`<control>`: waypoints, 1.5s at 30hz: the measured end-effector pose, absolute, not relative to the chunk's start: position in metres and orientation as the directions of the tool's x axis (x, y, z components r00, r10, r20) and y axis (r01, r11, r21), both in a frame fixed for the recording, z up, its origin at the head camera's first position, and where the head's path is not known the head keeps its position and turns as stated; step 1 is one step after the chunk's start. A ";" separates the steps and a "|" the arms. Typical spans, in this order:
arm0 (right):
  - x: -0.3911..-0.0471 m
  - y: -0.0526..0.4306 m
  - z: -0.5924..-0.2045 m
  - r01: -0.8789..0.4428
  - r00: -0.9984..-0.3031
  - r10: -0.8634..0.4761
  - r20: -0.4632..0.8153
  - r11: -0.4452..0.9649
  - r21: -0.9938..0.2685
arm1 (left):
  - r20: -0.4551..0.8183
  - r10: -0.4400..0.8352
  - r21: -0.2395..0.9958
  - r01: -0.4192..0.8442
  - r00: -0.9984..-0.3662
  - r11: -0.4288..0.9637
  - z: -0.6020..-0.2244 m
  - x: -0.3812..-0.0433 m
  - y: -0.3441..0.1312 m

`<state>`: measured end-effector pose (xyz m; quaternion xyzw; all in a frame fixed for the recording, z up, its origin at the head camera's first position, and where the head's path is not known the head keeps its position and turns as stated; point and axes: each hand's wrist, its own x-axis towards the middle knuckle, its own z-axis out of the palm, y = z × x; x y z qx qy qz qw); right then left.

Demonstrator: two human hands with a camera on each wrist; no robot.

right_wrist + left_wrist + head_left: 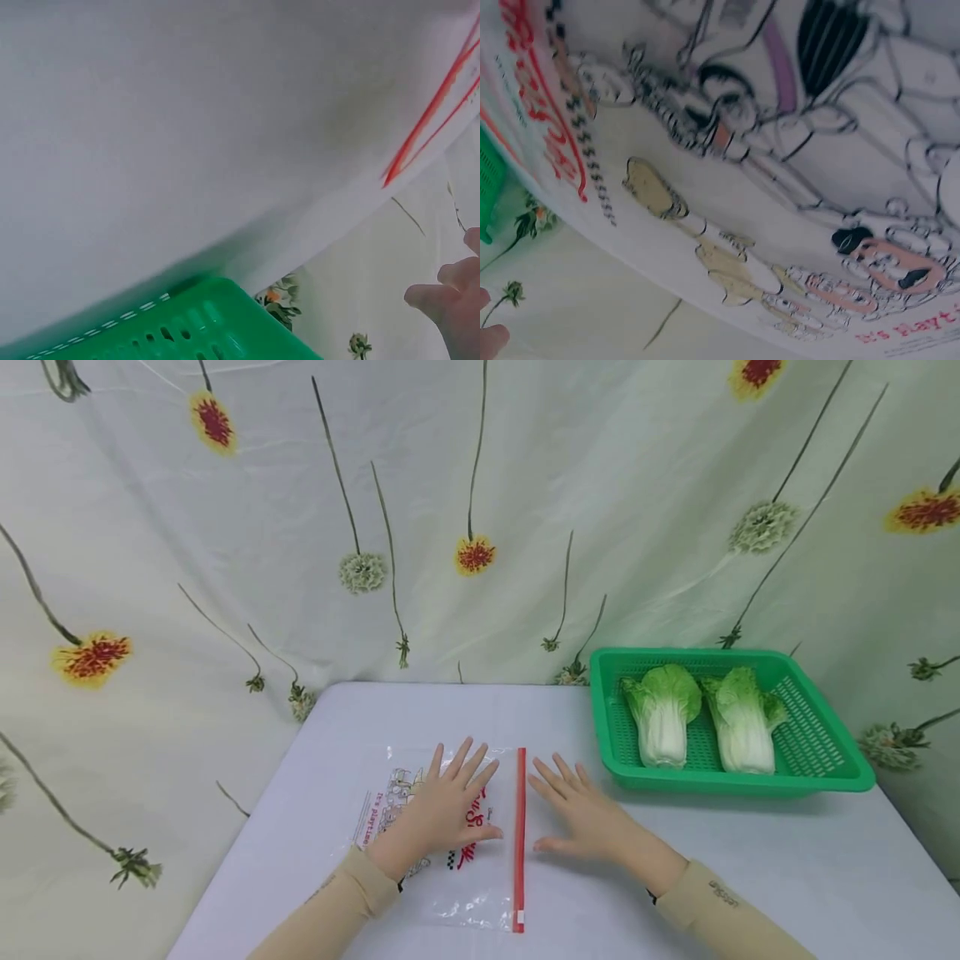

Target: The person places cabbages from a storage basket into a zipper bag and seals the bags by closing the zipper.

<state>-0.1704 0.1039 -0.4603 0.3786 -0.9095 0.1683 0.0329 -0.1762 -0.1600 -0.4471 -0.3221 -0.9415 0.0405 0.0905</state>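
A clear plastic zip bag (480, 893) with a red slider strip and printed cartoon figures lies flat on the table. Over its printed middle is my left hand (450, 806), palm down with fingers spread and holding nothing; whether it touches the plastic I cannot tell. My right hand (585, 818) is just right of the red strip, fingers also spread, with nothing in it. In the left wrist view the bag's printing (735, 127) fills most of the picture. The right wrist view has some right-hand fingers (450, 289) at its edge.
At the back right of the white table (570, 910) stands a green plastic basket (810, 781). Two heads of leafy cabbage, a left one (663, 718) and a right one (742, 722), lie in it. A flower-printed curtain (420, 510) hangs behind the table.
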 end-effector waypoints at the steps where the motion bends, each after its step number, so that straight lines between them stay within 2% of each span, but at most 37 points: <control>1: -0.170 0.104 -0.463 -0.699 -0.712 -0.679 0.177 0.660 -0.277 | 0.141 0.630 -0.131 0.616 -0.764 0.777 -0.452 -0.175 -0.160; 5: -0.170 0.106 -0.474 -0.693 -0.715 -0.687 0.131 0.669 -0.269 | 0.146 0.684 -0.091 0.679 -0.715 0.728 -0.466 -0.167 -0.158; 7: -0.169 0.108 -0.478 -0.692 -0.714 -0.692 0.108 0.673 -0.263 | 0.130 0.693 -0.063 0.691 -0.709 0.720 -0.472 -0.164 -0.157; 17: -0.172 0.109 -0.488 -0.682 -0.718 -0.694 0.049 0.688 -0.250 | -0.043 0.617 -0.004 0.618 -0.786 0.786 -0.490 -0.153 -0.149; 24: -0.177 0.103 -0.488 -0.660 -0.730 -0.683 -0.004 0.708 -0.252 | -0.135 0.568 0.132 0.554 -0.811 0.822 -0.489 -0.149 -0.141; 35: -0.179 0.090 -0.486 -0.656 -0.728 -0.685 -0.014 0.703 -0.276 | -0.142 0.528 0.169 0.505 -0.838 0.847 -0.488 -0.146 -0.129; 45: -0.185 0.080 -0.490 -0.627 -0.753 -0.657 -0.040 0.735 -0.257 | -0.129 0.564 0.226 0.529 -0.816 0.818 -0.485 -0.144 -0.133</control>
